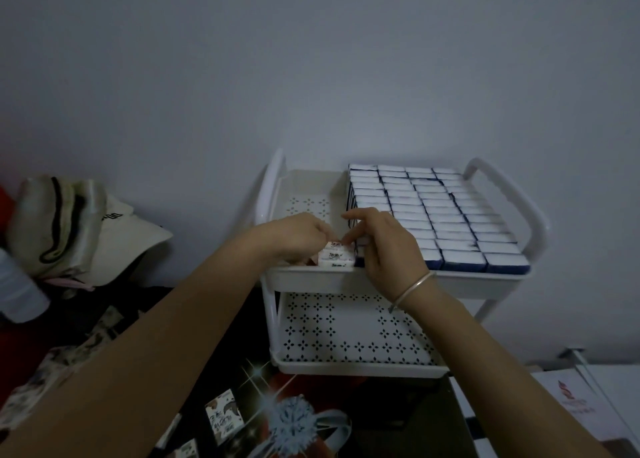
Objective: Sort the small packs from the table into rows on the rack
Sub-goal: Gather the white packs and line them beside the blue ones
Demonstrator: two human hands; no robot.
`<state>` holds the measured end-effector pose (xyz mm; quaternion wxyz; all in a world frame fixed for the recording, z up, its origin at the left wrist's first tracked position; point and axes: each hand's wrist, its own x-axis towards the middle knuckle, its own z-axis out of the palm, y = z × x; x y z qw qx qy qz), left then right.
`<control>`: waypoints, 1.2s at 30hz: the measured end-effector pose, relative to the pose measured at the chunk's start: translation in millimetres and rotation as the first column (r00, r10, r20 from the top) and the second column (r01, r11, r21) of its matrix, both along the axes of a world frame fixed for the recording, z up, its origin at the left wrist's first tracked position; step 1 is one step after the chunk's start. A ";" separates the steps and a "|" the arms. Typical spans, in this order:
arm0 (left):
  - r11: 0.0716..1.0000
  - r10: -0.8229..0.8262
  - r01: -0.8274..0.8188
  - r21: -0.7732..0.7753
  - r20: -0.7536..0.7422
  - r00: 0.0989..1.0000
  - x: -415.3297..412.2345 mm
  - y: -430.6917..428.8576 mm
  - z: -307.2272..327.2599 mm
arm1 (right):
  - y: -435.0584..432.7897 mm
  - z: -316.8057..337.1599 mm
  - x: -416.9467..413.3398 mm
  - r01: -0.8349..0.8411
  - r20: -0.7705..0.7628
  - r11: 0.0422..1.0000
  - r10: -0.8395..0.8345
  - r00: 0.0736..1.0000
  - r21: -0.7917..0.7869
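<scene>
A white two-tier rack [304,279] stands against the wall. Its top tray holds several tight rows of small white-and-blue packs [436,211], filling the right part. At the tray's front left, a few small packs [337,256] lie stacked. My left hand [294,237] grips those packs from the left. My right hand [384,243] rests beside them, fingertips touching the top pack and the edge of the filled rows. One loose pack [223,416] lies on the dark table below.
The rack's lower tray [346,336] shows bare perforated floor. A beige cap [104,236] and clutter lie at the left. A glittery ornament [294,423] sits on the table near the front. A white box [581,409] is at lower right.
</scene>
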<state>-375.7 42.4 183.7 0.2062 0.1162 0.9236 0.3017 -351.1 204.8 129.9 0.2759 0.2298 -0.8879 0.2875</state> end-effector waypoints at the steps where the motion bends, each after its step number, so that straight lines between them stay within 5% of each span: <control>1: 0.998 -0.034 0.035 -0.044 0.013 0.999 2.9 0.4 0.3 | 0.0 0.1 0.1 -0.002 0.000 1.000 0.002 1.000 0.002; 5: 0.981 -0.072 0.080 -0.179 0.048 0.996 12.4 4.8 6.1 | -1.2 1.3 0.8 0.006 -0.017 1.000 -0.006 1.000 0.012; 15: 0.990 0.085 -0.104 -0.100 -0.174 0.981 22.0 0.7 0.3 | -9.6 11.9 21.4 0.065 0.006 0.974 -0.066 0.998 -0.218; 18: 0.990 0.143 -0.127 0.067 -0.386 0.912 38.0 -17.3 1.6 | -20.1 11.1 48.1 0.009 -0.126 0.957 -0.048 0.991 -0.290; 20: 0.938 0.264 -0.102 0.331 -0.492 0.829 58.6 -34.3 -1.0 | -29.5 -3.8 69.9 -0.049 -0.168 0.957 0.000 0.986 -0.287; 22: 0.814 0.363 -0.014 0.580 -0.490 0.792 81.6 -55.0 -11.1 | -41.4 -31.2 87.9 -0.102 -0.109 0.963 0.077 0.991 -0.249; 24: 0.770 0.437 -0.026 0.638 -0.497 0.750 100.0 -78.9 -40.9 | -56.8 -69.1 98.0 -0.147 0.061 0.966 0.163 0.985 -0.212; 27: 0.768 0.565 -0.276 0.577 -0.409 0.717 124.9 -115.0 -114.5 | -82.2 -135.4 101.7 -0.164 0.416 0.981 0.191 0.889 -0.099; 30: 0.756 0.640 -0.551 0.353 -0.225 0.735 154.8 -150.1 -196.1 | -108.0 -190.7 100.6 -0.180 0.688 0.983 0.116 0.716 0.022; 33: 0.787 0.617 -0.605 0.121 -0.162 0.770 180.4 -174.7 -249.6 | -133.9 -224.6 97.3 -0.166 0.761 0.968 -0.036 0.647 0.187; 36: 0.817 0.563 -0.576 -0.013 -0.194 0.803 192.6 -189.9 -275.3 | -166.8 -244.0 89.1 -0.149 0.785 0.970 -0.060 0.617 0.192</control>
